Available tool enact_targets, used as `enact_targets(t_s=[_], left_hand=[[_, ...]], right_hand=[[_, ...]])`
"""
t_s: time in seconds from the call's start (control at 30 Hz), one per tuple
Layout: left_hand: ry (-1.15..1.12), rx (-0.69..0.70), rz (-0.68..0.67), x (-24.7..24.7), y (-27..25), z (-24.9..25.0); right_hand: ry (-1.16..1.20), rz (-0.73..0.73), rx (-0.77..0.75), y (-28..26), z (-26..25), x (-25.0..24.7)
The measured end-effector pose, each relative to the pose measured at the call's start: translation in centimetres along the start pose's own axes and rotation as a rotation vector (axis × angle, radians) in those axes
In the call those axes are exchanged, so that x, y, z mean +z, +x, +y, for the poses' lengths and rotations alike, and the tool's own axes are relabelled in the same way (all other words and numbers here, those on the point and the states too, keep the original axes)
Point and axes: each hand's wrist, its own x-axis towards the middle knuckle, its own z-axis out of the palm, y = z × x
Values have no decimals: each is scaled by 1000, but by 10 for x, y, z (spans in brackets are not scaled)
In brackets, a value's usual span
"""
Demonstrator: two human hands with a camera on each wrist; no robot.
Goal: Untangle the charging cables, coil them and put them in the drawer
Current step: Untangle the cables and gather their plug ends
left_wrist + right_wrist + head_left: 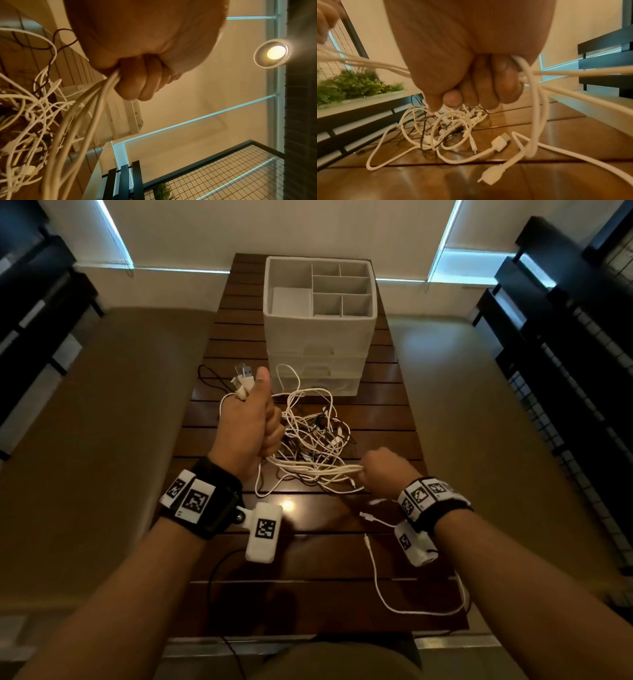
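Observation:
A tangle of white and black charging cables [315,433] lies on the wooden table [308,542] in front of a white drawer unit [318,337]. My left hand [253,422] is raised in a fist around several white strands [96,102], with USB plugs [244,376] sticking up by the thumb. My right hand [383,470] grips the same bundle of white strands [325,470] lower and to the right, its fingers [488,83] curled round them. The strands run taut between the two fists. Loose plug ends [500,142] lie on the table below the right hand.
The drawer unit's top tray [342,289] has open compartments; its drawers look shut. A white cable [376,577] trails toward the table's near edge. A black cable [215,570] runs off the front. Benches flank the table; black shelving [565,337] stands on the right.

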Motion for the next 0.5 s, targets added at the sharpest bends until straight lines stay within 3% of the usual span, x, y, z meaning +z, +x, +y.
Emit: enact_targets(t_s=[0.1,0.17,0.2,0.27,0.33,0.4,0.5], left_hand=[[15,-51,-28,-3,2,-5],[48,-80,-68,-9,3,-7],[63,-94,-85,-12,2,-9],[82,-112,-101,-17,0,-10],[96,-124,-107,-19,-2,-10],[101,-133,-110,-19,-5,-11],[99,-142,-111,-16,-7,-12]], right_hand=[[78,-225,-39,-6,3,4],[335,-454,-68,-10,8,-5],[467,-500,-78,-12,12,-10],[716,-388,-48,-5,21,-16],[784,-126,140,11,27,-11],[497,32,373,22,29,-1],[244,-34,485,26,25,24]])
